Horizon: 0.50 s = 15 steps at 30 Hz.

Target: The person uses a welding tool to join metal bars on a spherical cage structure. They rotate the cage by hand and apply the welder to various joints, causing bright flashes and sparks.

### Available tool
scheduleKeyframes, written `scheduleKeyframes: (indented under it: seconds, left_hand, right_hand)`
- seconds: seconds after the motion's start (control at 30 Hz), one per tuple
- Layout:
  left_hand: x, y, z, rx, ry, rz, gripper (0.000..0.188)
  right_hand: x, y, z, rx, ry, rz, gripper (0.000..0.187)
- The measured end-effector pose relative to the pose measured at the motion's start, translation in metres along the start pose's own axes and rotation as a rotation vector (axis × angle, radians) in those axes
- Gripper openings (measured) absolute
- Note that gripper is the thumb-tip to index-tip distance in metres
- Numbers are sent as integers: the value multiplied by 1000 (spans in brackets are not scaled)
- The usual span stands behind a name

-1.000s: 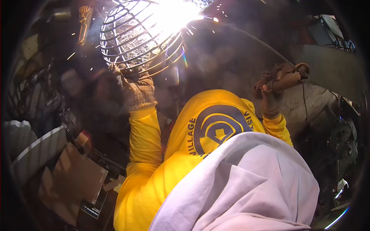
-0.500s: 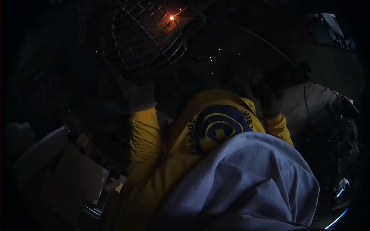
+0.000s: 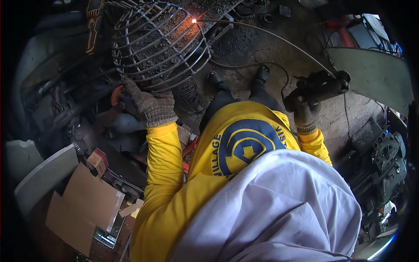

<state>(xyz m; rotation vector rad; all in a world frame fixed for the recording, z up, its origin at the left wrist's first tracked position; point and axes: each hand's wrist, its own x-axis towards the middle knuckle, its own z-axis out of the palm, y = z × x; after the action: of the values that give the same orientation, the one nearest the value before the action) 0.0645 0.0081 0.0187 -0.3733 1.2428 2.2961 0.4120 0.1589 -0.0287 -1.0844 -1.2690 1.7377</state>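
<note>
my white cloth (image 3: pixel 279 209) hides my lap and much of the floor. my gloved left hand (image 3: pixel 148 107) has its fingers curled on the lower rim of the wire cage (image 3: pixel 157 48), palm side hidden. my gloved right hand (image 3: pixel 305 111) is clamped on the dark electrode holder (image 3: pixel 318 87), right of the cage; its thin rod (image 3: pixel 270 37) reaches to a glowing spot (image 3: pixel 194 20) on the cage's upper rim.

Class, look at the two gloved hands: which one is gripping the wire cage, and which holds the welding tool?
The left hand grips the lower rim of the wire cage. The right hand holds the welding tool instead.
</note>
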Motion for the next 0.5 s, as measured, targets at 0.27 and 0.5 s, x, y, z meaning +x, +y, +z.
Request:
scheduleKeyframes:
  seconds: [0.27,0.5]
  left_hand:
    - [20,0,-21,-96,183,-23,21]
    - [38,-1,-57,-45,80,-77,25]
  right_hand:
    - [-2,11,-3,154,23,21,50]
    - [3,-9,3,-60,-91,-60,44]
